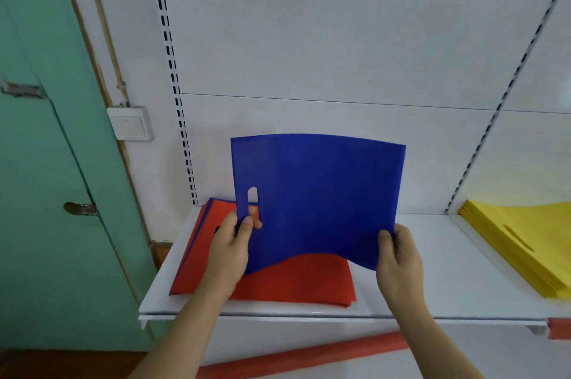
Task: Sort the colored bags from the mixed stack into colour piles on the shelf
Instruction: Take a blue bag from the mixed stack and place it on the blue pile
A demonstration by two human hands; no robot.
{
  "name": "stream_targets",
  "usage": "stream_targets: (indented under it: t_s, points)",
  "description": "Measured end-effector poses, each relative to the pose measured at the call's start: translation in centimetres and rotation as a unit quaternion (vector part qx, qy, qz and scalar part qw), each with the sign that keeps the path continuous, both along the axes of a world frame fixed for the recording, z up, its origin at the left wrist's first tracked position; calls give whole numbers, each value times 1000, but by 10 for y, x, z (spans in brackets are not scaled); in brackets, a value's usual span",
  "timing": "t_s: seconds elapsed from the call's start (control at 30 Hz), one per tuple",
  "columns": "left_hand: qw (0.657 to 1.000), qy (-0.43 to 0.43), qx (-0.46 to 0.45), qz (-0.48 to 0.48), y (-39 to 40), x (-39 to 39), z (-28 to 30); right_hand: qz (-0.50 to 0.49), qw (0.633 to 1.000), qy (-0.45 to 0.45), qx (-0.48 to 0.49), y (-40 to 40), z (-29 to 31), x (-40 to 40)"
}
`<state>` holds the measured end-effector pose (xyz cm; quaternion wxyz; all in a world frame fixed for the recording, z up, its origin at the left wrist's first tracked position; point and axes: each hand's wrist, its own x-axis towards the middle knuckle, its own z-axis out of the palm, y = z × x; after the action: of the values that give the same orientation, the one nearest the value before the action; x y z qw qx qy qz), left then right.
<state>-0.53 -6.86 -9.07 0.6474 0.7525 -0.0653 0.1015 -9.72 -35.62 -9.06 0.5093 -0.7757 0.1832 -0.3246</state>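
- Shelving filled most of my view: a white shelf with a white back panel behind it and a green door off to the left.
- Blue bag stood upright above the shelf, held up between my hands, its lower edge curving over the pile beneath.
- Mixed stack lay flat on the left part of the shelf, red on top, with blue edges showing along its left side.
- Yellow pile sat well apart at the right end of the shelf.
- Red tube ran slantwise below the shelf edge.
- My left hand pinched the bag beside its handle slot; my right hand gripped its lower right corner, the two well apart.
- Wall switch sat left of the shelving.
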Motion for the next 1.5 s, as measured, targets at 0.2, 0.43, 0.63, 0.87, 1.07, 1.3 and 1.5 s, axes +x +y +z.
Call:
stream_targets:
  t_s: [0.2,0.43,0.63,0.87,1.07,1.3,1.5]
  points:
    - [995,-75,25,67,-6,-5,13,-40,998,-47,-34,-2,16,-19]
    - [993,-103,-20,51,-66,-20,20,-91,980,-47,-172,-47,13,-79]
    - [989,-141,41,-12,-140,-57,14,-169,961,-23,-217,-111,-1,-148]
    - [978,-161,107,-84,-273,-124,22,-242,940,-5,-239,-215,-8,-249]
    - [960,-197,123,-155,-420,-202,24,-294,913,47,-279,-330,-8,-358]
    - [933,-224,144,-241,-580,-277,28,-362,893,93,-251,-453,-11,-462]
    - [913,-229,151,-302,-700,-302,14,-413,876,117,-217,-533,-25,-504]
